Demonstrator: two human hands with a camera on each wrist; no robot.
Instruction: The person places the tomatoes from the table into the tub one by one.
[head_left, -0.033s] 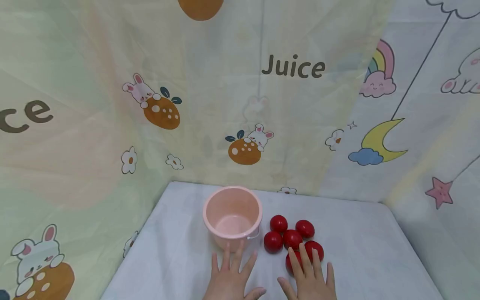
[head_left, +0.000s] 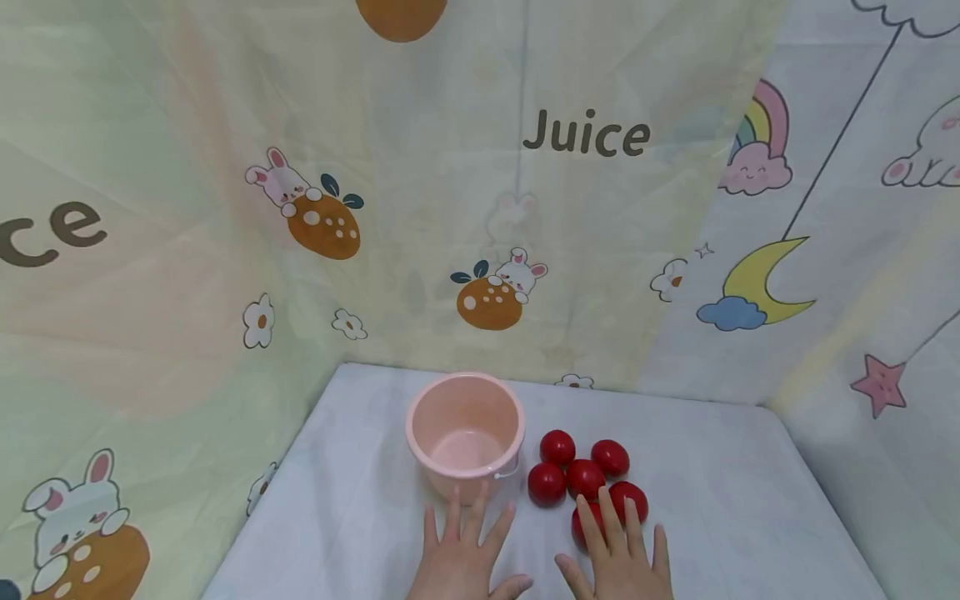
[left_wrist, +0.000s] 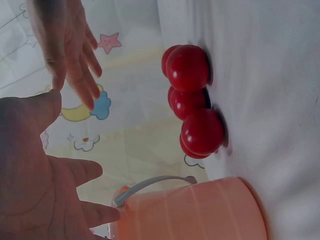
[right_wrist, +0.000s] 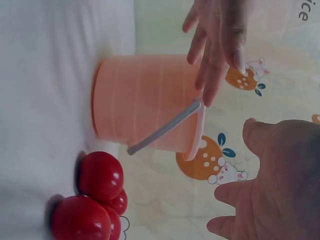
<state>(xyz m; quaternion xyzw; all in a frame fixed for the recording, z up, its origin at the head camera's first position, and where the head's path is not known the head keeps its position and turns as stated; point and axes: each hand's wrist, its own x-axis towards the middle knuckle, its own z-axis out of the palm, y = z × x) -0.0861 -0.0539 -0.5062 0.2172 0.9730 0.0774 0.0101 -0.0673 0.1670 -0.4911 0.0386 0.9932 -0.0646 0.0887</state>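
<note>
A pink bucket (head_left: 465, 417) stands upright on the white table, its light grey handle (right_wrist: 165, 128) hanging down at one side. To its right lies a loose group of several shiny red balls (head_left: 585, 478), round and fruit-like. My left hand (head_left: 462, 554) hovers in front of the bucket, fingers straight and spread, holding nothing. Fingers spread likewise, my right hand (head_left: 621, 554) is above the nearest balls and partly hides them in the head view. In the left wrist view the balls (left_wrist: 188, 68) sit apart from both hands.
White cloth covers the table (head_left: 315, 500). A printed curtain (head_left: 420, 183) with rabbits and the word Juice rises behind the table's back edge and along the left side. More printed cloth (head_left: 900, 275) hangs on the right.
</note>
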